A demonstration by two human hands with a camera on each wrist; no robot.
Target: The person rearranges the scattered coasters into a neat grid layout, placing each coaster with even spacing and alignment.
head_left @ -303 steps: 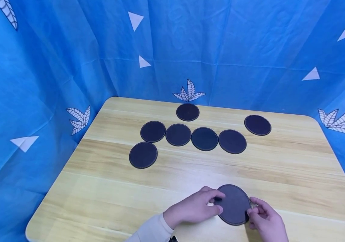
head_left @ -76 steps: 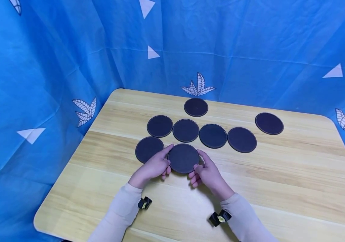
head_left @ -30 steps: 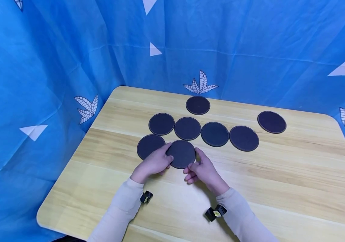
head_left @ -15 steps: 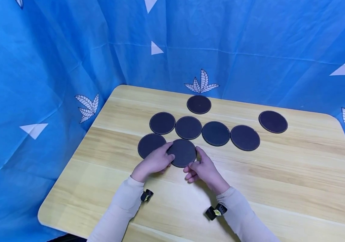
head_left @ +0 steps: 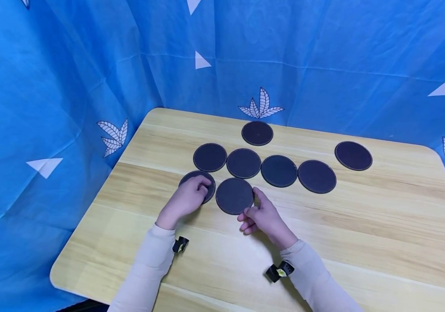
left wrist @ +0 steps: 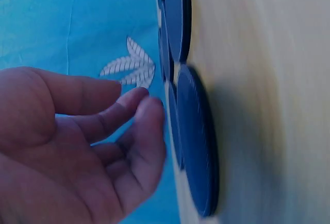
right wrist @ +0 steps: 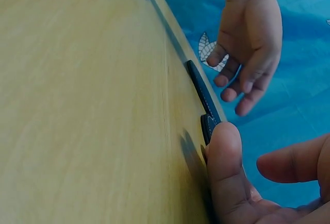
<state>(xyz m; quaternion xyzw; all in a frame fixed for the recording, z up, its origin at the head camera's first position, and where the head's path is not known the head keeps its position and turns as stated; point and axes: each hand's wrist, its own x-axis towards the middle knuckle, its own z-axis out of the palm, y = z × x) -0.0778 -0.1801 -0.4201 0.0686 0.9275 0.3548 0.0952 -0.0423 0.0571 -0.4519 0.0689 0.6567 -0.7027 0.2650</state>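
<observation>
A black round coaster (head_left: pixel 235 196) lies on the table in front of the person. My right hand (head_left: pixel 265 216) touches its right edge with the fingertips, and the right wrist view shows a gap between the digits. Left of it lies another black coaster (head_left: pixel 210 197), partly hidden by my left hand (head_left: pixel 186 197). That hand hovers above it, its fingers bent and holding nothing; in the left wrist view, nothing shows between the fingers.
Behind the hands runs a row of coasters (head_left: pixel 243 163), edge to edge. One coaster (head_left: pixel 257 133) lies near the table's back edge and another (head_left: pixel 353 155) at the back right. Blue patterned cloth (head_left: pixel 160 52) hangs around the wooden table (head_left: pixel 382 242).
My left hand has let go of the coaster and moved left, over the neighbouring one. The right hand stays at the coaster's edge. Earlier, both hands carried this coaster from the front right.
</observation>
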